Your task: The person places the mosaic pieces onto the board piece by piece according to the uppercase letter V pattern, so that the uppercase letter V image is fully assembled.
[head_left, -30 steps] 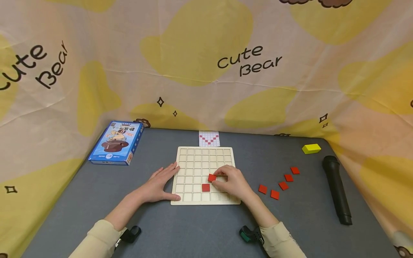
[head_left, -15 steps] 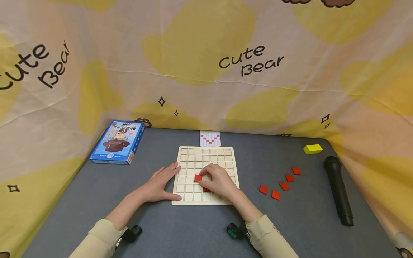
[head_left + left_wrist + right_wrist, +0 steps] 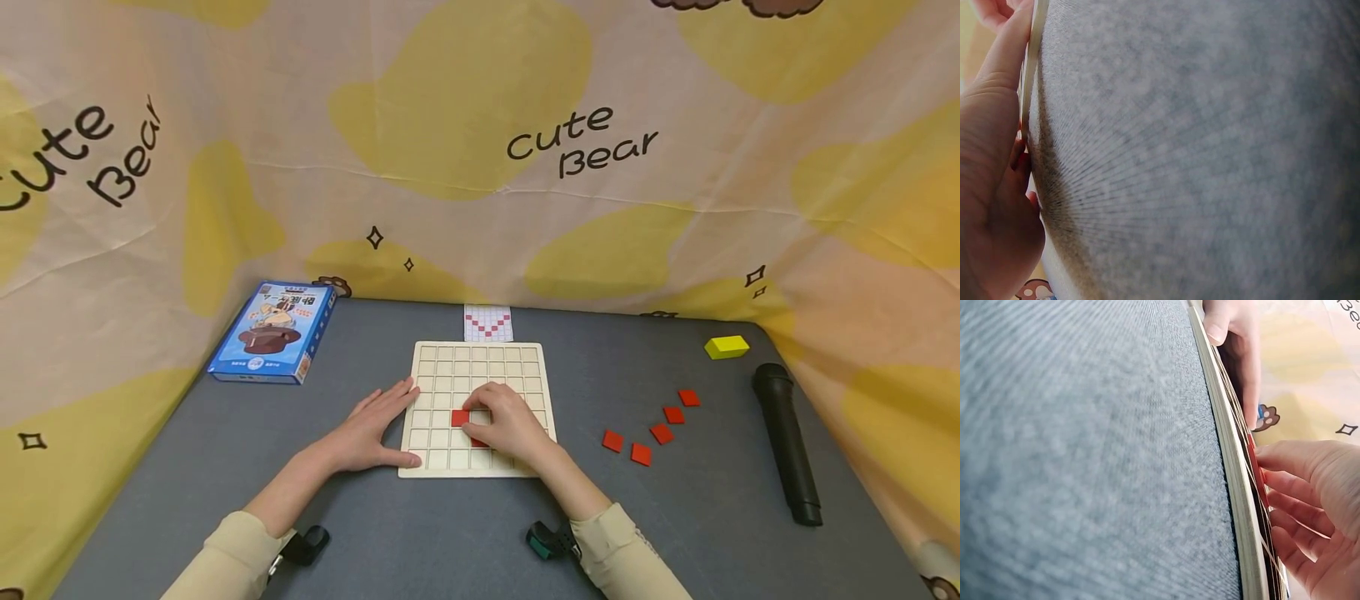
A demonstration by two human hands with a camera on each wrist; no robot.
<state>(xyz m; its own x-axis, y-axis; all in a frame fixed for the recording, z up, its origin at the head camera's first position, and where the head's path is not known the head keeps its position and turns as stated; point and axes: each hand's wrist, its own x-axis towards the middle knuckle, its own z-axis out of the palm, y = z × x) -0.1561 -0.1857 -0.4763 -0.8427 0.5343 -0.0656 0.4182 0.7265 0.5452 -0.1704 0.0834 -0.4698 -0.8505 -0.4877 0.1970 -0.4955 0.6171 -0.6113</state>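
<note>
A pale wooden grid board point(image 3: 435, 367) lies on the grey table in the head view. My left hand point(image 3: 367, 433) rests at its left edge, fingers spread and the thumb on the lower left corner. With thumb and forefinger, my right hand point(image 3: 506, 421) pinches a red square tile point(image 3: 460, 417), which sits square with a cell left of the board's middle. Mostly hidden under that thumb is a second red tile point(image 3: 478, 443). In the right wrist view the right fingertips point(image 3: 1262, 453) are right at the board's surface.
Several loose red tiles point(image 3: 641, 454) lie right of the board. Beyond them are a yellow block point(image 3: 727, 347) and a black microphone point(image 3: 786, 446). A small pattern card point(image 3: 488, 323) lies behind the board, and a blue box point(image 3: 272, 332) stands at the back left.
My right hand has carried the red tile leftward over the board, past the second tile, and lowered it flush with a cell. The left hand has stayed in place.
</note>
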